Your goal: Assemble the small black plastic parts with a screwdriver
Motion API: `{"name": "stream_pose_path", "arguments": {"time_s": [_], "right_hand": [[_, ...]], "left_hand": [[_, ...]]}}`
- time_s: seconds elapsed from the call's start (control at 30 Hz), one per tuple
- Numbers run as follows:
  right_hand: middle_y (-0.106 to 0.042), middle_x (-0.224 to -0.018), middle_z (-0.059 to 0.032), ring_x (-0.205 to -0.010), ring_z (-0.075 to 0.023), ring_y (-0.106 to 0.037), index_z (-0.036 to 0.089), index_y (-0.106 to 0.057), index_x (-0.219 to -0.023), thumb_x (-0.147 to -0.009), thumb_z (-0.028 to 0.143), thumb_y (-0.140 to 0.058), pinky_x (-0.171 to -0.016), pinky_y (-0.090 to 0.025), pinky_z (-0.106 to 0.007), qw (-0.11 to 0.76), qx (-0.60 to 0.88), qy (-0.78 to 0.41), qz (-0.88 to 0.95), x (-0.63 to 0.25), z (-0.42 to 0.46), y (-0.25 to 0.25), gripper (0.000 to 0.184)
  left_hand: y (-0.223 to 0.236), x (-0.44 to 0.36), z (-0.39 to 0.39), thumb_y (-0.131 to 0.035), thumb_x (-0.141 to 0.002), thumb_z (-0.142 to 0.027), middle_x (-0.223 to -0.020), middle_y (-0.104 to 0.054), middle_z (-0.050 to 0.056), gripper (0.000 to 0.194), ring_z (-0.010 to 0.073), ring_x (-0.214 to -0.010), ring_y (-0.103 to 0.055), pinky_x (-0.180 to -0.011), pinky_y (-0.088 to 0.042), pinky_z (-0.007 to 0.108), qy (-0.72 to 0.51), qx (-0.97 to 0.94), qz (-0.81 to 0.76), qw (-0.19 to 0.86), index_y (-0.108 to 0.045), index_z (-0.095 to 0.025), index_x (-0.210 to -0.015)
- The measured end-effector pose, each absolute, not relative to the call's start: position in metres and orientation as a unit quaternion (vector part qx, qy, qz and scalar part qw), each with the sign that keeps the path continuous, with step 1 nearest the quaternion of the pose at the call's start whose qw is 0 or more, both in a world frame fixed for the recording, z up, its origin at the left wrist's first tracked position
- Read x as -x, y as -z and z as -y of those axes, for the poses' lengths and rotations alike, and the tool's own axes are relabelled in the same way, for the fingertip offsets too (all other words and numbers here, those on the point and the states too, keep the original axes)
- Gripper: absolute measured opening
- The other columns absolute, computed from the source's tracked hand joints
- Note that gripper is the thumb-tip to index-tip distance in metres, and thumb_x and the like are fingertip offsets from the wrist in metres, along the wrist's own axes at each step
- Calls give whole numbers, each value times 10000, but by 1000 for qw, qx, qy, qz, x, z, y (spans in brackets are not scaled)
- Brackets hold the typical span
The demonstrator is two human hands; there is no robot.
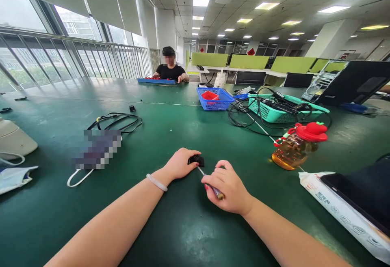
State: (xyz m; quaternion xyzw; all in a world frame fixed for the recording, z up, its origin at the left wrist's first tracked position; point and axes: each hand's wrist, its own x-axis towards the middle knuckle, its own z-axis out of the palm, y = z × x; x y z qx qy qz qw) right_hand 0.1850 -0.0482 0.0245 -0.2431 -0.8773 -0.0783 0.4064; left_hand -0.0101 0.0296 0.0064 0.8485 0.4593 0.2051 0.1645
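My left hand (180, 164) rests on the green table (170, 226) with its fingers closed over a small black part (196, 160), pinning it down. My right hand (227, 186) is curled round a thin screwdriver (210, 183). Its metal shaft points up and left, and the tip meets the black part. A pale bangle (156, 182) circles my left wrist. Both forearms reach in from the bottom edge.
An amber bottle with a red strawberry lid (297, 143) lies on its side at the right. Behind it stand a blue basket (214, 99) and a teal basket of cables (278, 110). A black cable (117, 121) coils at left. Another person (170, 71) sits at the far end.
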Motion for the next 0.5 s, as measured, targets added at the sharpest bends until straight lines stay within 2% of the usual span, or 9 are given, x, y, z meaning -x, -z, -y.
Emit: {"name": "stream_pose_path", "arguments": {"time_s": [0.17,0.5], "right_hand": [[-575,-592,39,-557,-116,-454,200,-582,-829,-830,132,-491,-855,-385,-364,383,265,103,879,-182,46,-19,113],[-562,-586,35,-563,-123,-471,202,-592,-828,-854,156,-489,-899,-377,-380,359,287,130,878,-181,48,-17,115]], "left_hand": [[-3,11,-32,-630,-815,-246,-1144,-712,43,418,239,-1074,-609,-979,-477,381,-215,-855,-447,152,-627,-249,-1233],[-3,12,-32,-612,-817,-251,-1163,-706,42,429,250,-1101,-590,-990,-465,395,-209,-855,-446,163,-618,-242,-1245]]}}
